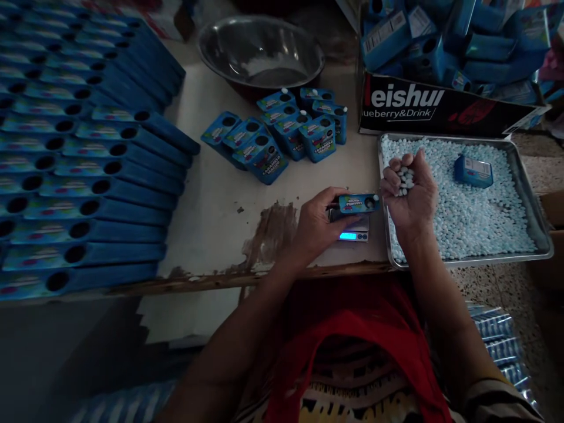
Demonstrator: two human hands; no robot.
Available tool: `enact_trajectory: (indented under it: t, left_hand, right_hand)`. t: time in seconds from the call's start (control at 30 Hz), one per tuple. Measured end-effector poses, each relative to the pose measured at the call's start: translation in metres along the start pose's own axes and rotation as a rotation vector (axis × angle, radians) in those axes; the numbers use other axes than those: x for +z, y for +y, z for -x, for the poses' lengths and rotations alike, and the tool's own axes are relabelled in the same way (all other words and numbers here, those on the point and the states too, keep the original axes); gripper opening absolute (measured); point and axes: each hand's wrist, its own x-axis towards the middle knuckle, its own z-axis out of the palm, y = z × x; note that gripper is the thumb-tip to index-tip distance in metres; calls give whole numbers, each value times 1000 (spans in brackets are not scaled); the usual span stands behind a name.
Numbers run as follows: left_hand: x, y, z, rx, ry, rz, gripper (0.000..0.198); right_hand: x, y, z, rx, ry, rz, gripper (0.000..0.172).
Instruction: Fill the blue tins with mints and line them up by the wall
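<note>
My left hand (318,224) grips a small blue box (359,203) with a round hole in its top, holding it on a little digital scale (352,230) whose display glows blue. My right hand (408,188) hovers palm up just right of the box, fingers curled around a handful of pale blue candies (405,177). It is above the left end of a metal tray (535,211) filled with several more of the same candies. Another blue box (473,170) lies in the tray among the candies.
A cluster of blue boxes (282,132) stands mid-table, and long rows of them (83,158) fill the left side. A steel bowl (261,50) sits at the back. A black carton (440,108) holding more boxes stands behind the tray. The table's front edge (220,281) is worn.
</note>
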Motion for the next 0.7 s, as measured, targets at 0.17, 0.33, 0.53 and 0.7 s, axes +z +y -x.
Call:
enact_trajectory:
  t: [0.17,0.33,0.53,0.7]
  left_hand:
    - [1,9,-1,5,3,-18,37]
    - [-3,7,-1,-1,-20,-25,38]
    - [-10,-6,3,37,-53,12,63]
    - [-36,-38,35,-13,115,-5,54]
  right_hand:
    - [31,6,9,-78,136,82,47]
    - [42,19,13,-82,162,88,46]
    - [-11,16,-23,70,33,-114,45]
    - [-79,17,-29,185,145,-234,42]
